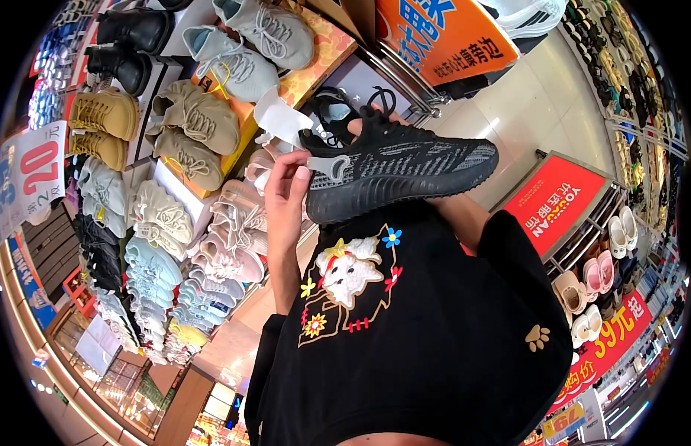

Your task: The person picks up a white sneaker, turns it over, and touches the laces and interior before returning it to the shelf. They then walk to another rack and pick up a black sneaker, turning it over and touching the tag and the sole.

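A black-and-grey knit sneaker (405, 160) is held up in front of the chest, its toe pointing right. At its heel, my left hand (289, 182) pinches around the grey pull tab (330, 168). My right hand (356, 126) grips the shoe from the far side; fingertips show near the black laces, and the rest is hidden behind the shoe. A white paper tag (282, 117) sticks out beside the shoe opening. Just behind, another dark shoe (332, 104) is partly visible.
Shoe rows fill the left, including tan boots (104, 111), beige sneakers (200, 119) and light-blue sneakers (152, 260). An orange sign (449, 44) stands at the top. To the right are a red sign (557, 201) and a rack with pink clogs (599, 273).
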Tool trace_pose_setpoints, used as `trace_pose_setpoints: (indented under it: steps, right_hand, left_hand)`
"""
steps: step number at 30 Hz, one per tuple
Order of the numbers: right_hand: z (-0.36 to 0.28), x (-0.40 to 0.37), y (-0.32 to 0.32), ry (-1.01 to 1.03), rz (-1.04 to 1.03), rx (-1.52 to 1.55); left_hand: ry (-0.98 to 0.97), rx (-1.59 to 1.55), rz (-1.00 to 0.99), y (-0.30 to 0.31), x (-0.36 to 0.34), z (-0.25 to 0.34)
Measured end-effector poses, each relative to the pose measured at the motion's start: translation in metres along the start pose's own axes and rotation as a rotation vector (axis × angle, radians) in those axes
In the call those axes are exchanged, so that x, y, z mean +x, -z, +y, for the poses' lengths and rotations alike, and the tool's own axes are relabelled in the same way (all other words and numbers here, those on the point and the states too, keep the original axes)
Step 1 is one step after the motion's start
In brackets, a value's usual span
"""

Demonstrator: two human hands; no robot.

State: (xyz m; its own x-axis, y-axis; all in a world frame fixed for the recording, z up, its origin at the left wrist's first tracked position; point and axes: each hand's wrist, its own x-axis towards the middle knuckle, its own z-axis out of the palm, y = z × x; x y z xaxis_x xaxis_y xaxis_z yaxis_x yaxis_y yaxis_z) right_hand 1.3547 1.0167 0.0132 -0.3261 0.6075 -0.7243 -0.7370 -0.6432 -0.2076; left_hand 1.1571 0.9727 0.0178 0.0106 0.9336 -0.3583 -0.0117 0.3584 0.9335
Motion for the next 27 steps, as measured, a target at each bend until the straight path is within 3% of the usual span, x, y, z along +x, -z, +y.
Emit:
trace_pose_setpoints:
  steps: [1, 4, 6, 13, 19, 22, 27]
  right_hand:
    - [0.000, -0.004, -0.003, 0.143, 0.079, -0.180]
    - [0.010, 0.021, 0.032, 0.306, -0.244, -0.634]
    - [0.016, 0.033, 0.046, 0.385, -0.334, -0.836]
    - [0.023, 0.052, 0.065, 0.506, -0.464, -1.110]
    - [0.026, 0.046, 0.057, 0.324, -0.462, -0.706]
    - [0.024, 0.044, 0.053, 0.148, -0.479, -0.339]
    - [0.017, 0.052, 0.049, -0.249, -0.637, 0.200]
  left_hand:
    - [0.000, -0.001, 0.000, 0.001, 0.000, 0.002]
    - [-0.108, 0.037, -0.027, 0.001, -0.001, 0.007]
    - [-0.173, -0.024, -0.041, -0.001, -0.001, 0.010]
    - [-0.384, 0.186, -0.010, -0.001, -0.002, 0.009]
    - [-0.489, 0.274, 0.071, -0.009, -0.004, 0.019]
    - [-0.469, 0.273, 0.111, -0.012, -0.004, 0.022]
    - [-0.520, 0.332, 0.018, -0.011, -0.003, 0.027]
